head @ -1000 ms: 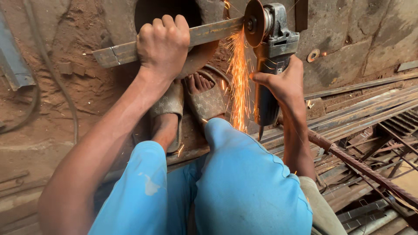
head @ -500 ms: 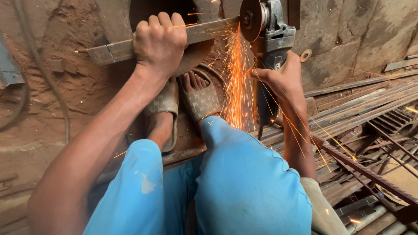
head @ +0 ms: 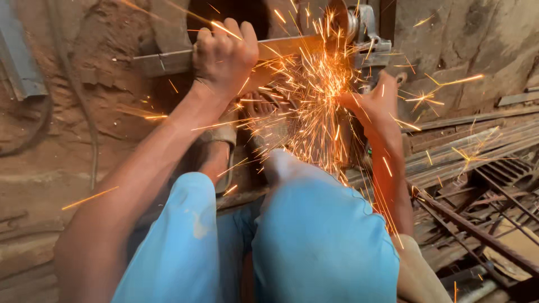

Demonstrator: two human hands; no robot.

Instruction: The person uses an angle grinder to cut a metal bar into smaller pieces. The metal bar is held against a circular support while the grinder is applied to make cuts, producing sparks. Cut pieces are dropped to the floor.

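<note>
While left hand (head: pixel 224 56) grips bar (head: pixel 168 60) (sparks crowd grinder (head: pixel 365 33))

Bright orange sparks (head: pixel 314 101) spray over light blue trousers (head: pixel 314 247); the metal bar (head: pixel 168 60) looks grey, possibly rust-brown; reddish-brown dirt floor (head: pixel 67 146).

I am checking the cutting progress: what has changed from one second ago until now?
The sparks grew from a narrow downward stream into a wide spray. The left hand still grips the metal bar, and the right hand still holds the angle grinder.
</note>
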